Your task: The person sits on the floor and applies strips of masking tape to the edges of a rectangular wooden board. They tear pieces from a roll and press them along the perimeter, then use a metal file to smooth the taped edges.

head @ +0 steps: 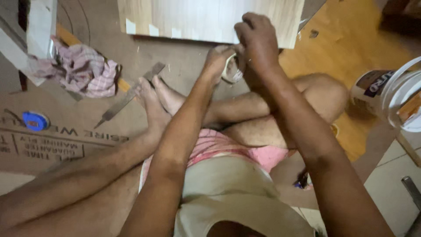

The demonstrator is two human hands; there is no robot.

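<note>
1. A roll of tape (231, 70) is gripped by the left hand (217, 61), in front of the wooden panel (210, 19).
2. The right hand (258, 37) is closed, pinching at the roll.
3. Pieces of tape are already seen on the panel edge; more edge is left bare.

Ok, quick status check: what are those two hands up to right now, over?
Left hand grips roll of tape. Right hand pinches at the roll from above. Light wooden panel just beyond. Metal file lies by the foot, clear.

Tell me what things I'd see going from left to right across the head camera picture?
Blue tape measure → pink checked cloth → metal file → left hand → roll of tape → right hand → white bucket.
</note>
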